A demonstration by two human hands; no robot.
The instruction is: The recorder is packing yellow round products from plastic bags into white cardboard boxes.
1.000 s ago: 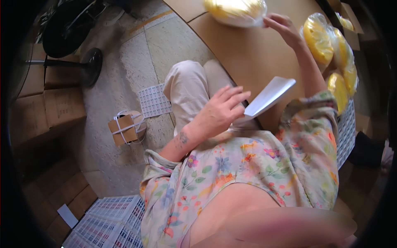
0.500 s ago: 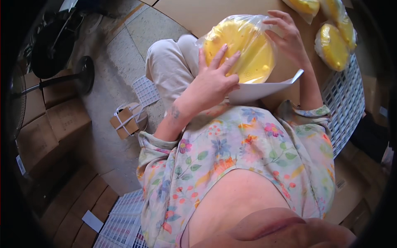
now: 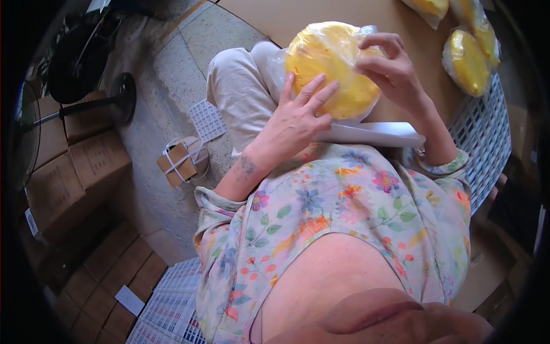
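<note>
A round yellow object (image 3: 338,71), wrapped in a clear plastic bag (image 3: 350,50), lies flat over the brown cardboard surface. Its exact kind cannot be made out through the creased film. My left hand (image 3: 301,112) rests on its near left part with fingers spread and flat. At its right edge my right hand (image 3: 395,71) has curled fingers, thumb and forefinger pinching gathered film of the bag. Below the yellow object, close to my body, a white sheet of paper (image 3: 378,135) curls upward along its edge.
Several bagged yellow pieces (image 3: 467,62) sit at the far right, beside a grey-white woven basket (image 3: 484,137). Cardboard boxes (image 3: 100,157) are stacked at left near a black fan stand (image 3: 123,98). A small strapped carton (image 3: 176,164) and a printed sheet (image 3: 207,120) lie on the floor.
My right hand has gone from loosely raised fingers to a pinch on the film, which now lies folded over the yellow object. The paper's raised corner has dropped. My left hand stays on the object.
</note>
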